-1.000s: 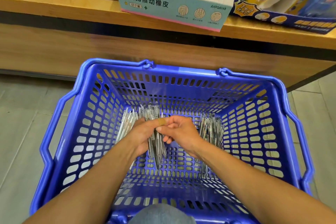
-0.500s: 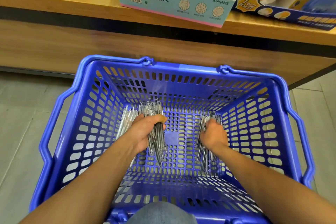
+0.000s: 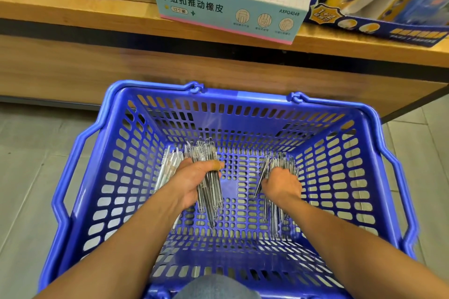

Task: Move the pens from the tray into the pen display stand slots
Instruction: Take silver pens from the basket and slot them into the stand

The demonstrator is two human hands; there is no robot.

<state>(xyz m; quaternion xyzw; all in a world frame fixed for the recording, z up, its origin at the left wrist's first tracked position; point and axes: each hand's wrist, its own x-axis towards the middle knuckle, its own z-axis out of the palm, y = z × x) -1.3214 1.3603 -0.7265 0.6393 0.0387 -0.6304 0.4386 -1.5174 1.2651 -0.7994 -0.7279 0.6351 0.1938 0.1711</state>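
A blue plastic shopping basket (image 3: 243, 94) stands on the floor below me and holds clear pens. My left hand (image 3: 194, 179) is closed around a bundle of clear pens (image 3: 210, 196) at the basket's left, held a little above the bottom. More loose clear pens (image 3: 167, 167) lie to its left against the side wall. My right hand (image 3: 281, 184) is pressed down on a second pile of clear pens (image 3: 275, 216) at the right, fingers curled into it. No pen display stand is in view.
A wooden shelf (image 3: 73, 14) runs across the top, just beyond the basket. On it stand a pale teal eraser box (image 3: 228, 7) and a dark blue product box (image 3: 379, 19). Grey floor tiles (image 3: 29, 177) lie on both sides. My knee (image 3: 216, 286) shows at the bottom edge.
My right hand left the bundle in my left hand and moved right onto the second pile of pens. The left hand kept its bundle. The view tilted up slightly.
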